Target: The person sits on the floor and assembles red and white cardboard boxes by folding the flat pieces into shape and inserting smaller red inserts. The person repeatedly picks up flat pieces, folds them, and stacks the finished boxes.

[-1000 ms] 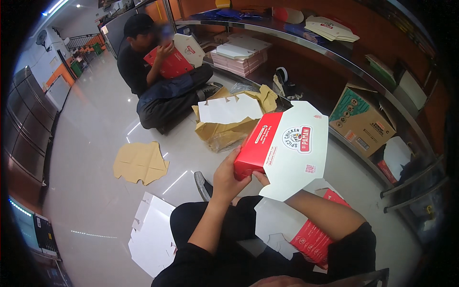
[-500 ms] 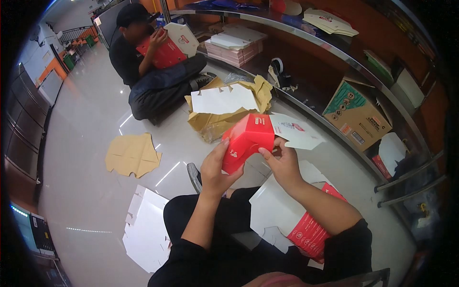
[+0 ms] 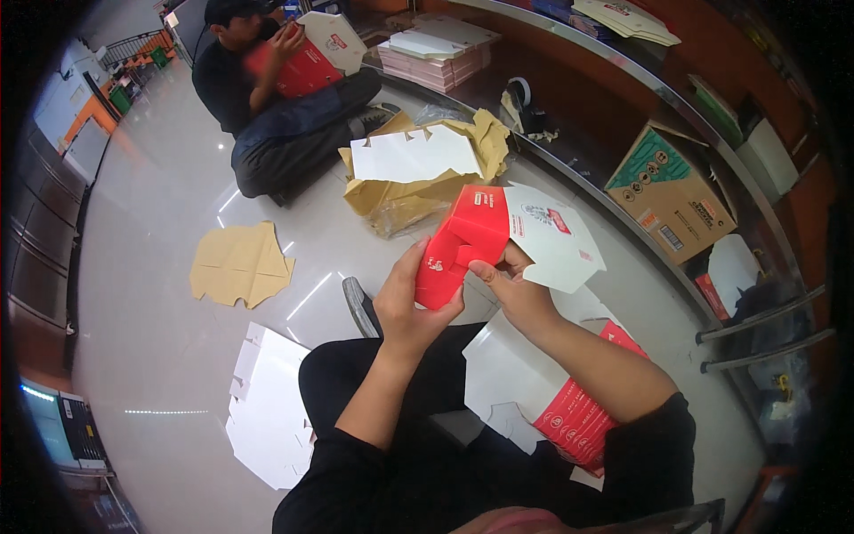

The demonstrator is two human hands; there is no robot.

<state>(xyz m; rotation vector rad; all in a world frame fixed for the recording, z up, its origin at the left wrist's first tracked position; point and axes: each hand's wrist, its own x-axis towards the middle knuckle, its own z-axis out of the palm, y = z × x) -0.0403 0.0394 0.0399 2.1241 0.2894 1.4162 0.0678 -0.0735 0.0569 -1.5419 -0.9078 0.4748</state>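
Rotation of red-and-white box (image 3: 492, 222) since one second earlier; pinched by left hand (image 3: 407, 301) and right hand (image 3: 525, 298) (white flap (image 3: 556, 238) outspread).

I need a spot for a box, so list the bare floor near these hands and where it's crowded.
Bare floor lies left of the tan sheet and the white flat blank; a smaller patch separates the red-and-white blanks from the cardboard carton. Crowded: under the right forearm, with those blanks, and beyond the left hand, with torn brown wrapping.
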